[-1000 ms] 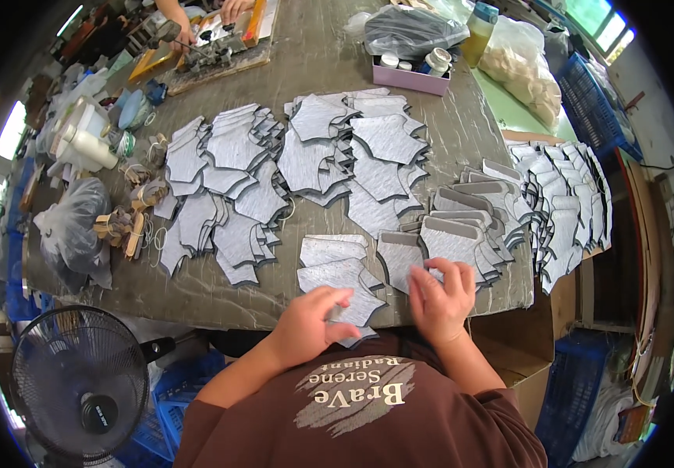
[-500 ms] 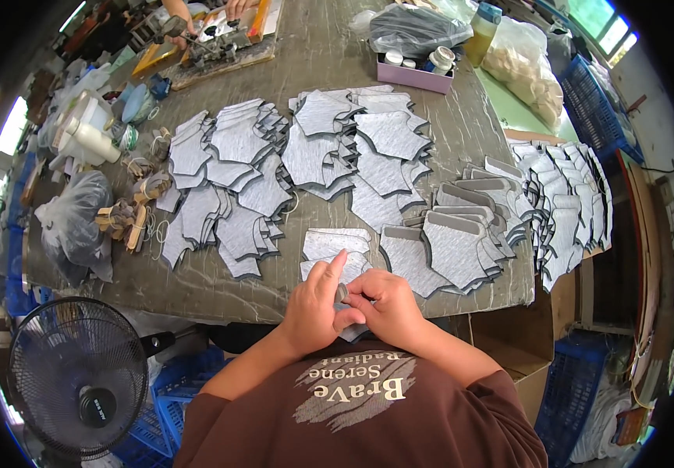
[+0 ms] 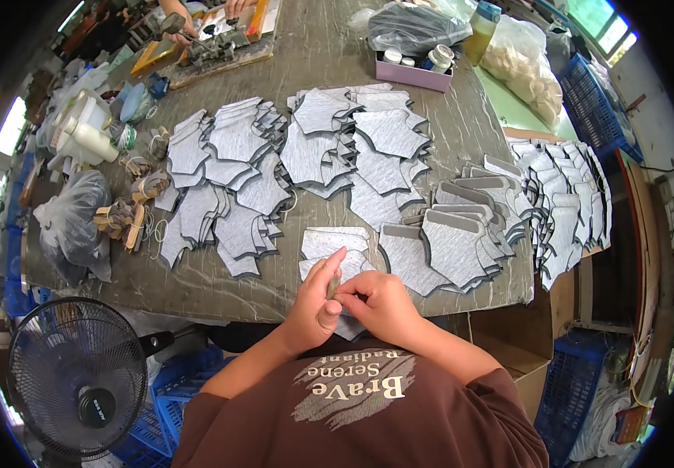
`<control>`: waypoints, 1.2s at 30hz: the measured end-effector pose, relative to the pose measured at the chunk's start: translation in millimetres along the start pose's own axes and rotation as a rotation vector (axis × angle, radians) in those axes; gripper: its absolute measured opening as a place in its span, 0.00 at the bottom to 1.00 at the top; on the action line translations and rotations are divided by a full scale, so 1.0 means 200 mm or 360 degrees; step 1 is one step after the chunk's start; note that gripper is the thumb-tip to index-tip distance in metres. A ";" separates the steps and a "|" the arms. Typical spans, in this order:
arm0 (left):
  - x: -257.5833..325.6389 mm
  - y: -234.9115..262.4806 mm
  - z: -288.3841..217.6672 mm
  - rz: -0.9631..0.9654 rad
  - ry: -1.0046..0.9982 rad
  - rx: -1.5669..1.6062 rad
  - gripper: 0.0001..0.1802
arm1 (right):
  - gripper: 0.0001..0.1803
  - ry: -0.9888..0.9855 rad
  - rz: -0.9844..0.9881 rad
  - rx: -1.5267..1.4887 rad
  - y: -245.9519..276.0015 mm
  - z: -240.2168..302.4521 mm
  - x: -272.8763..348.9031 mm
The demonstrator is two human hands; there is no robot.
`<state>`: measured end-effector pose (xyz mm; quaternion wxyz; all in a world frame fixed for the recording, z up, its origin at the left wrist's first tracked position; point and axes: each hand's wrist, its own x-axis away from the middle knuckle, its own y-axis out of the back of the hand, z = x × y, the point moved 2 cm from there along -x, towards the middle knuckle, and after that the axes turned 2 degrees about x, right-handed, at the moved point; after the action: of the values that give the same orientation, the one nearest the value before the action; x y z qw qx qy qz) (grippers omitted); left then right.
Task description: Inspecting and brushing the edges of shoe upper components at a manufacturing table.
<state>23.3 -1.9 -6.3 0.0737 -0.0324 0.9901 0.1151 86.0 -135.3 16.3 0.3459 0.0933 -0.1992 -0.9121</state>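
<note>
Just off the table's front edge, my left hand (image 3: pixel 313 308) is upright with the index finger extended, and a small grey-brown strip (image 3: pixel 334 287) sits between its fingers and thumb. From the right, my right hand (image 3: pixel 380 300) pinches at the near end of that strip; the fingertips are partly hidden. Beyond the hands lie several light grey cut fabric pieces (image 3: pixel 335 239), overlapping. A grey piece (image 3: pixel 350 326) also shows below my hands, against my shirt. To the right are fanned grey pieces (image 3: pixel 452 247), some with a dark grey-brown strip along the top edge.
Stacked grey pieces (image 3: pixel 247 140) cover the table's middle. More hang over cardboard (image 3: pixel 567 203) on the right. Bundled brown strips (image 3: pixel 122 221) and a plastic bag (image 3: pixel 76 226) lie left, a fan (image 3: pixel 79 374) below. Across the table, another person's hands work at a clamp-like device (image 3: pixel 216 47).
My left hand has turned slightly, so the strip now shows as a narrow upright sliver. My right fingers have shifted a little left with it. The other person's hand has moved at the device.
</note>
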 end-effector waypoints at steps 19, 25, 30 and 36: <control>-0.01 -0.01 0.02 0.0085 0.0631 0.0866 0.53 | 0.04 -0.0781 0.0435 -0.1441 -0.04 -0.12 -0.03; 0.00 0.00 0.04 0.0001 0.0315 0.0726 0.53 | 0.07 -0.0477 0.0249 -0.0917 -0.04 -0.09 -0.02; -0.04 0.00 0.00 -0.0028 -0.0084 -0.0060 0.55 | 0.05 -0.0304 0.0136 -0.0359 -0.01 -0.02 -0.02; -0.01 -0.01 0.04 -0.0005 -0.0045 0.0275 0.47 | 0.06 -0.0386 0.0222 -0.0511 -0.04 -0.06 -0.02</control>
<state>27.0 -2.8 -13.6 0.0904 -0.0257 0.9951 0.0296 88.6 -131.8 1.9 0.3920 -0.0876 -0.0976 -0.9106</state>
